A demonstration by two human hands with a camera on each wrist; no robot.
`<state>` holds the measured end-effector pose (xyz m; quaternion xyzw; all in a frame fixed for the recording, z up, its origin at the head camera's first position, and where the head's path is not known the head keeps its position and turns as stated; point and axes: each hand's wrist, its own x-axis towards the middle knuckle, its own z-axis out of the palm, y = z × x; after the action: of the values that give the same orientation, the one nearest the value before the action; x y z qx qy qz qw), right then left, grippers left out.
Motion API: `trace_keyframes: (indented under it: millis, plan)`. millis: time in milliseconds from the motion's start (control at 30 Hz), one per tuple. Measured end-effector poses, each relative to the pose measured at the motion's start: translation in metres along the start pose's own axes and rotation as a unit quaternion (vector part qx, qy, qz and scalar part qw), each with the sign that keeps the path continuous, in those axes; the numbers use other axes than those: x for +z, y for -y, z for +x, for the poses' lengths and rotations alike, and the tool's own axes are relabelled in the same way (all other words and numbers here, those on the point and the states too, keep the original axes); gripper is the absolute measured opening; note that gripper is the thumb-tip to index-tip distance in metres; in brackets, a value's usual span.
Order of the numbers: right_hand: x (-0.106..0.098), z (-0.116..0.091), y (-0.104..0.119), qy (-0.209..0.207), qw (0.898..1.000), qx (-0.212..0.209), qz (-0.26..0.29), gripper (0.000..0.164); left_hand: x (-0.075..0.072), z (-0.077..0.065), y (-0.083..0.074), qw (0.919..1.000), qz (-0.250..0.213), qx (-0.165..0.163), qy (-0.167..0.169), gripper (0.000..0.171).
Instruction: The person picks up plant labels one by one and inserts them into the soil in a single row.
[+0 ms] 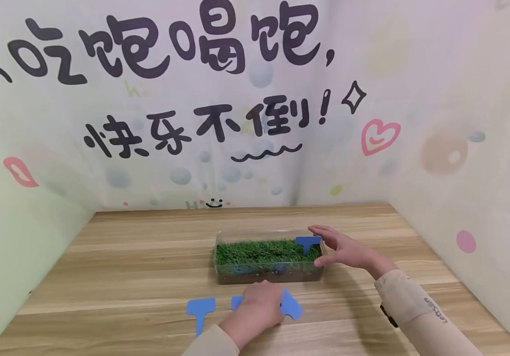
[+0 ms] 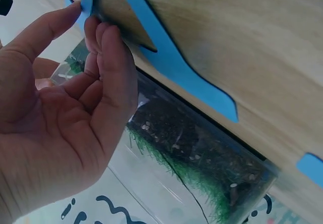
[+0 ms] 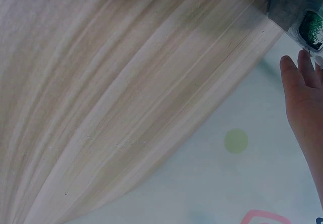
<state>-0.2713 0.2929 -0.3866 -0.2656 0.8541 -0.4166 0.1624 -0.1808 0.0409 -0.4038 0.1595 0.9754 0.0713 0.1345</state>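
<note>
My left hand [image 1: 259, 304] is in front of a clear planter box [image 1: 269, 277] of green grass [image 1: 259, 252] over dark soil. Its thumb and fingertips pinch a blue T-shaped plant label [image 2: 88, 3], which sticks out on the right of the hand in the head view. A second blue label [image 1: 236, 302] lies partly hidden by that hand, and a third label [image 1: 201, 311] lies flat further left. Another label [image 1: 307, 242] stands upright in the grass at the box's right end. There my right hand [image 1: 344, 249] rests with extended fingers, thumb at the front corner.
The box stands on a wood-grain table [image 1: 139, 267]. Behind it hangs a white printed cloth [image 1: 255, 173] with black writing, and pale side panels flank the table. A dark band [image 1: 389, 315] is on the right forearm, over the sleeve.
</note>
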Motion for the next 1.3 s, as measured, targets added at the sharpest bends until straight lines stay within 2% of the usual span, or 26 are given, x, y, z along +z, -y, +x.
trace_keyframes:
  millis: [133, 200, 267, 400, 500, 633, 800, 1000, 1200, 1300]
  plan:
    - [0.000, -0.001, 0.000, -0.002, 1.000, -0.005, -0.005, 0.090, -0.001, -0.001, 0.004, 0.9982, -0.056, 0.020, 0.011, 0.049]
    - [0.000, -0.001, -0.001, -0.004, 1.000, -0.005, -0.007, 0.090, -0.001, -0.002, 0.007, 0.9962, -0.079, 0.034, 0.011, 0.054]
    - [0.000, 0.000, -0.001, -0.004, 1.000, -0.005, -0.006, 0.090, -0.002, -0.002, 0.009, 0.9940, -0.097, 0.049, 0.009, 0.050]
    - [0.000, 0.000, -0.001, -0.003, 1.000, -0.003, -0.004, 0.089, -0.003, 0.000, 0.012, 0.9896, -0.127, 0.068, 0.006, 0.029]
    - [0.001, 0.000, 0.000, -0.002, 1.000, -0.002, -0.004, 0.089, -0.006, 0.002, 0.013, 0.9836, -0.161, 0.082, 0.006, 0.019]
    - [0.001, 0.000, -0.001, -0.002, 1.000, -0.003, -0.005, 0.089, -0.010, 0.003, 0.015, 0.9703, -0.218, 0.103, -0.019, 0.031]
    - [0.001, 0.000, -0.002, -0.007, 1.000, -0.006, -0.003, 0.089, -0.015, 0.007, 0.020, 0.9489, -0.278, 0.130, -0.073, 0.018]
    - [0.000, 0.000, 0.000, -0.005, 1.000, -0.006, -0.005, 0.089, -0.022, 0.010, 0.026, 0.9241, -0.345, 0.129, -0.104, 0.017]
    - [0.001, 0.000, 0.001, -0.008, 1.000, -0.004, -0.011, 0.089, -0.029, 0.013, 0.033, 0.9016, -0.381, 0.136, -0.153, 0.018]
    - [0.001, 0.000, 0.000, -0.008, 1.000, -0.001, -0.009, 0.090, -0.034, 0.014, 0.036, 0.8930, -0.393, 0.130, -0.176, 0.030]
